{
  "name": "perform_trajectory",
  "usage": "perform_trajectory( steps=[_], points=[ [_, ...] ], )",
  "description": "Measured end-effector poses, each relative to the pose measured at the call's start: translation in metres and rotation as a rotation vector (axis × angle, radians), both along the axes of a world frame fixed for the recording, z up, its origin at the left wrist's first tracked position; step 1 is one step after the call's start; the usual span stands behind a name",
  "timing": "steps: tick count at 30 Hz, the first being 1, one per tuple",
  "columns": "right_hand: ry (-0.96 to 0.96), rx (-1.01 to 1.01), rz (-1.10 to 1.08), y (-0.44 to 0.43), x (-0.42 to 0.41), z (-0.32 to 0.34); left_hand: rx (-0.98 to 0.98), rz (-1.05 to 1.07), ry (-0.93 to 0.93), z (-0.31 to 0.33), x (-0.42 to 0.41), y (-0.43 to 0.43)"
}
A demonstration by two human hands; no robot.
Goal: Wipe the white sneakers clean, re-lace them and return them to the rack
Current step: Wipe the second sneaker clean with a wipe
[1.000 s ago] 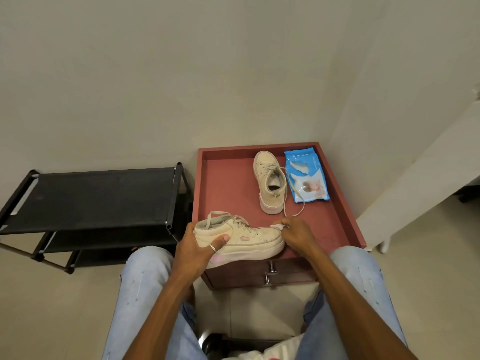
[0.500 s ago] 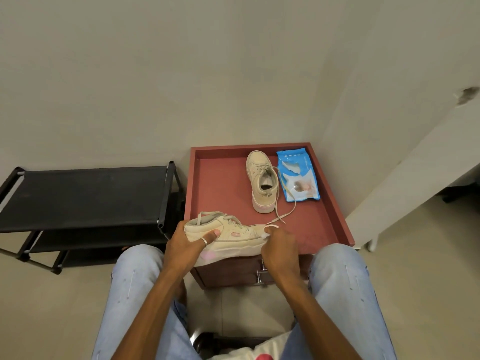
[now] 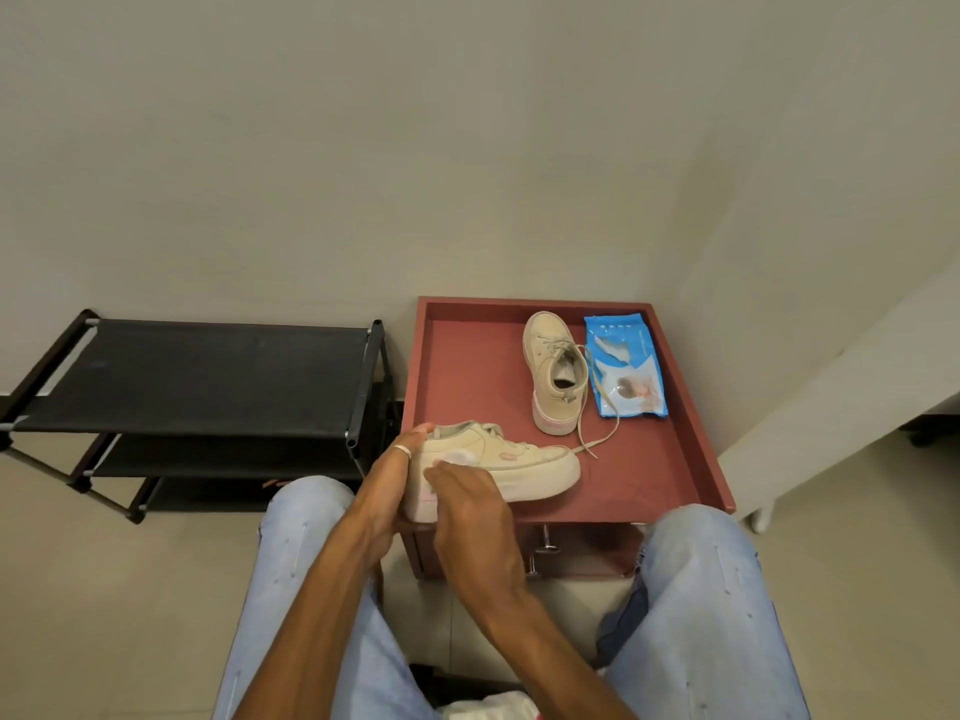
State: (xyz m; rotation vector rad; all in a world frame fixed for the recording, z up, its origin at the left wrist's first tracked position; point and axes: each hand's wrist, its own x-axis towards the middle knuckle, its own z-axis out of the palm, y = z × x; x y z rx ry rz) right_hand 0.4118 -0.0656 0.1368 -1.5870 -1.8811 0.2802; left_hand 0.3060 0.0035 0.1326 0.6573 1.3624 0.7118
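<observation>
Two hands are working on one cream-white low sneaker (image 3: 524,459), which is sitting at the front edge of the red wooden tray-top table (image 3: 467,376). My left hand (image 3: 392,483) is gripping its heel, thumb on top. My right hand (image 3: 467,506) is lying on the side near the heel; a moment ago it was at the toe. Its fingertips are hiding, so I cannot tell if they are pinching anything.

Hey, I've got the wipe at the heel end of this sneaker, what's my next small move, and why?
Probably sweep the wipe along the side toward the toe. Your left hand grips the near sneaker at its heel, steadying it, and your right hand presses the wipe near that heel end, so most of that side lies ahead.
</observation>
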Motion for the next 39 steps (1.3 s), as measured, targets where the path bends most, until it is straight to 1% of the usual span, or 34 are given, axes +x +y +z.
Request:
perform_trajectory(
  steps=[3,7,9,11,14,16,17,19,22,24,29,32,34,37,39],
  points=[
    [-0.030,-0.014,0.141,-0.005,-0.015,-0.005,0.029,0.021,-0.062,-0.004,-0.005,-0.001],
    [-0.115,0.004,0.233,-0.009,-0.009,-0.015,0.087,0.025,-0.088,-0.010,-0.008,-0.001],
    [-0.126,0.026,0.267,-0.011,0.002,-0.011,0.070,0.047,-0.093,-0.008,-0.006,-0.001],
    [-0.041,0.067,0.220,-0.012,0.015,-0.008,0.024,0.070,-0.087,-0.003,-0.004,-0.001],
    [0.100,0.092,-0.007,-0.008,0.031,-0.014,-0.026,0.076,-0.127,0.001,-0.005,-0.002],
    [0.121,0.086,-0.095,-0.005,0.031,-0.016,-0.038,0.071,-0.141,0.002,-0.005,-0.004],
    [0.109,0.090,-0.086,-0.006,0.026,-0.015,-0.040,0.069,-0.141,0.001,-0.004,-0.004],
    [0.050,0.088,0.007,-0.009,0.010,-0.012,-0.054,0.069,-0.135,0.000,-0.006,-0.004],
    [0.008,-0.030,0.188,-0.017,-0.015,-0.011,-0.054,0.084,-0.137,-0.006,-0.008,-0.002],
    [-0.046,-0.030,0.234,-0.022,-0.023,-0.011,-0.031,0.084,-0.136,-0.009,-0.008,-0.001],
    [-0.107,0.044,0.227,-0.020,-0.011,-0.004,-0.039,0.095,-0.139,-0.009,-0.006,-0.001],
    [-0.080,0.008,0.183,-0.021,-0.007,0.000,-0.060,0.085,-0.193,-0.011,-0.006,-0.001],
    [-0.137,-0.020,0.146,-0.021,-0.010,-0.001,-0.070,0.071,-0.229,-0.013,-0.007,0.000],
    [-0.199,-0.057,0.095,-0.019,-0.019,-0.002,-0.050,0.062,-0.201,-0.015,-0.008,0.000],
    [-0.238,-0.053,0.102,-0.017,-0.024,-0.003,-0.035,0.064,-0.191,-0.015,-0.008,0.000]
  ],
)
